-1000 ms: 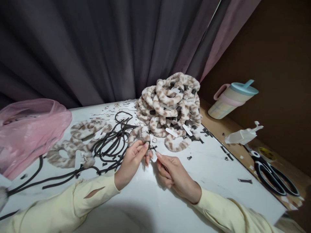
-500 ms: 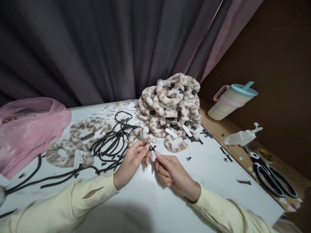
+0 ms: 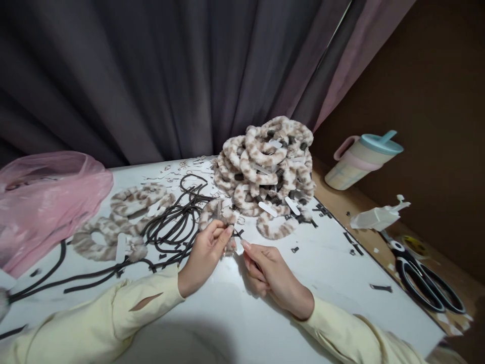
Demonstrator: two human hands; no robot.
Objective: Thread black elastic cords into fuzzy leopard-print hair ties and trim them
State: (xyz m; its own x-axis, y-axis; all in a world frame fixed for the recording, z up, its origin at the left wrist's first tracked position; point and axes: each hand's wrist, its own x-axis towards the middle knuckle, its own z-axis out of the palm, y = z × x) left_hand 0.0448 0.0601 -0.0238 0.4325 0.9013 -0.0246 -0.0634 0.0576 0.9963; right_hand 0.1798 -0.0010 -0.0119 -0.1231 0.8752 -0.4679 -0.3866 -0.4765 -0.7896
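Near the middle of the table my left hand (image 3: 206, 250) is closed in a pinch at the near end of a fluffy brown-and-white strap (image 3: 208, 211). Its fingers hide the pinched part. Just to the right, my right hand (image 3: 273, 275) pinches a thin dark strand (image 3: 238, 234) between thumb and forefinger. The strand runs across the short gap towards my left fingertips. A small metal ring (image 3: 240, 220) lies behind the gap. Left of my left hand is a tangle of black cord (image 3: 166, 230).
A high pile of fluffy straps (image 3: 261, 167) with white tabs stands at the back. More fluffy straps (image 3: 91, 245) and a pink plastic bag (image 3: 53, 202) lie left. On the right are scissors (image 3: 420, 275), a white bottle (image 3: 375, 218) and a lidded tumbler (image 3: 352, 164). Black scraps (image 3: 381, 288) are scattered about.
Both hands stay in nearly the same place, still pinching. The right fingertips have dipped slightly, and the thin strand now shows stretched between the hands. The view has shifted a little.
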